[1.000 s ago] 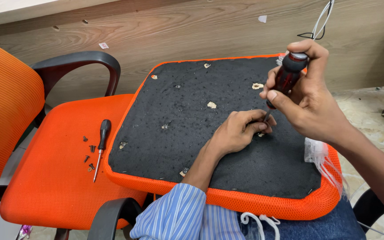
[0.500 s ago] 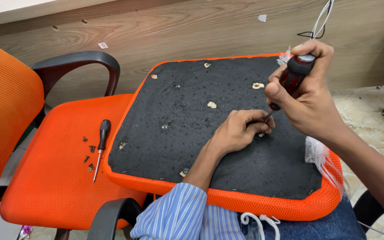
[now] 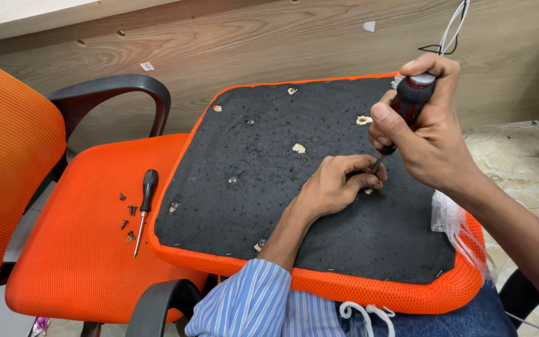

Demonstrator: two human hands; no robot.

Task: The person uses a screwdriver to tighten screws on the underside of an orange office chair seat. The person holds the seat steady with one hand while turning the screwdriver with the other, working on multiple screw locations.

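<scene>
We see, from above, an orange mesh office chair [image 3: 76,249] with a black armrest [image 3: 116,93] standing on the left before a wood-grain wall panel [image 3: 251,43]. Beside it, resting across the person's lap and overlapping the chair's seat, lies an upturned orange seat cushion [image 3: 357,287] whose black fabric underside [image 3: 269,175] faces up, dotted with small pale torn patches. Our left hand [image 3: 338,184], coming out of a blue striped sleeve [image 3: 251,306], lies knuckles-up on the black fabric, its fingers curled and pinched around the lower metal shaft of a screwdriver [image 3: 407,109]. Our right hand [image 3: 432,131] is closed in a fist around that screwdriver's red and black handle, holding it almost upright with the tip down at the cushion, right of centre. A crumpled clear plastic bag [image 3: 453,221] sits at the cushion's right edge, just below the right wrist. On the orange chair seat, just beside the cushion's left edge, lies a second, smaller screwdriver [image 3: 145,209] with a black handle, and close to it several small dark screws [image 3: 129,221]. Two tiny pale paper scraps, one [image 3: 147,66] at left and one [image 3: 369,26] at upper right, stick to the wall panel; any marks on them are too small to tell.
</scene>
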